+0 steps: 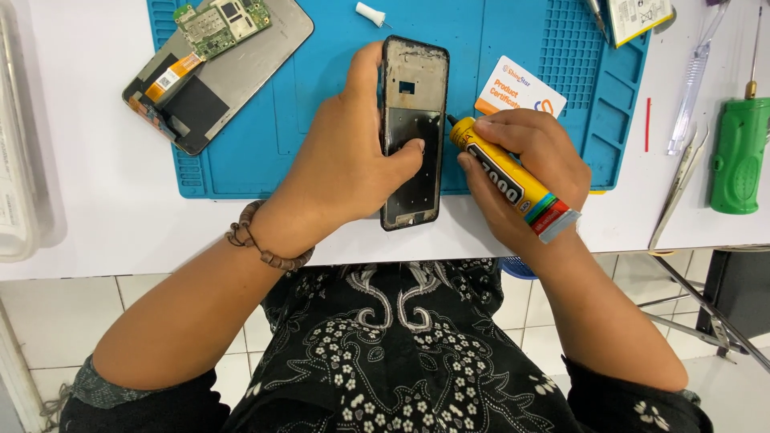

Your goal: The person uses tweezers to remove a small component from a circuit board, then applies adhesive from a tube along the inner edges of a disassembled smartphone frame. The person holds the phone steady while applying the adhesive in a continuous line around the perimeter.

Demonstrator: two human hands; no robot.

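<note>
The phone frame (413,132) lay upright on the near edge of the blue mat (529,48), partly over the white table (96,200). The left hand (349,156) clamped it, thumb along its left side, a fingertip pressed inside. Just right of the frame, the right hand (521,156) was closed around a yellow glue tube (513,180), nozzle touching the frame's right edge. A thin, even bead would likely serve best, with the frame held still. Counted: one frame, one tube, one card (520,88) right of the frame, one green screwdriver (739,152) far right, one opened phone (216,68) left of it.
</note>
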